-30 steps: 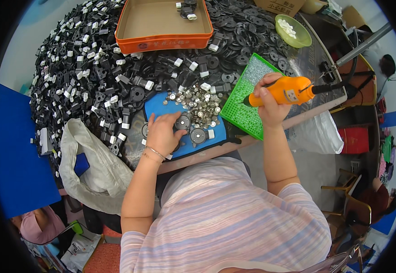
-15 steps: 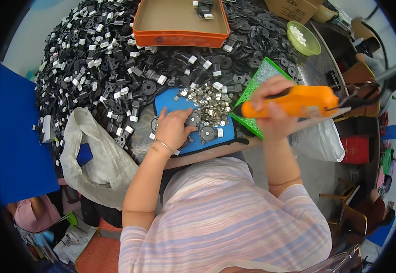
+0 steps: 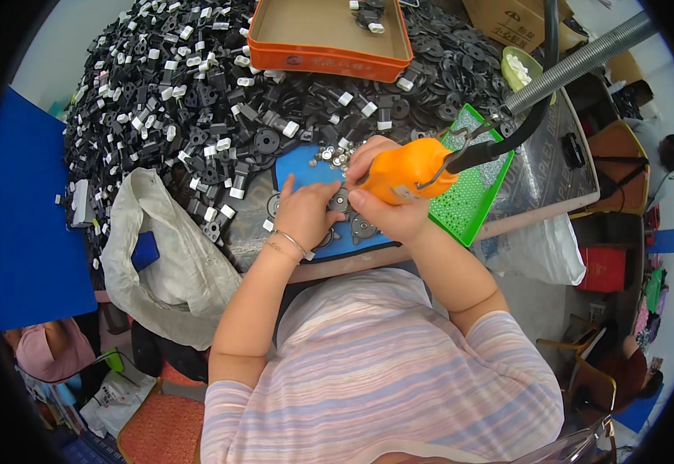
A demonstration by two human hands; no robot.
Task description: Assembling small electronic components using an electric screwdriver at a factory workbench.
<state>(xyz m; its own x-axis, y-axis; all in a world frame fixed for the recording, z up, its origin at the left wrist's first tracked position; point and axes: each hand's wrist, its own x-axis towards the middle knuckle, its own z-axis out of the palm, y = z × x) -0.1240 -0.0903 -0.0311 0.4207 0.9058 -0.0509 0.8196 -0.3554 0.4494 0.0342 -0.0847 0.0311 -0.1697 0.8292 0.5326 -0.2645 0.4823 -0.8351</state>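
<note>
My right hand [image 3: 399, 215] is wrapped round an orange electric screwdriver [image 3: 408, 172], held over the blue mat [image 3: 294, 164] with its tip hidden behind the hand. My left hand [image 3: 304, 216] lies palm down on the mat, fingers spread, among several round black plastic parts [image 3: 363, 226]. Its fingertips touch or nearly touch these parts; some are partly covered by it. Small round metal pieces [image 3: 328, 156] are heaped on the mat beyond both hands, partly hidden by the right one. To the right, a green perforated tray [image 3: 455, 203] holds small shiny pieces at its far end.
A big pile of black parts with white ends [image 3: 174, 100] fills the table's left and back. An orange-rimmed box [image 3: 329, 63] stands at the back. A spring-wrapped cable [image 3: 577, 66] hangs at upper right. A pale cloth bag [image 3: 132, 286] sits at front left.
My right hand has brought the screwdriver leftward from above the green tray to the mat beside my left hand. The left hand stays spread over the parts. The whole view has shifted slightly.
</note>
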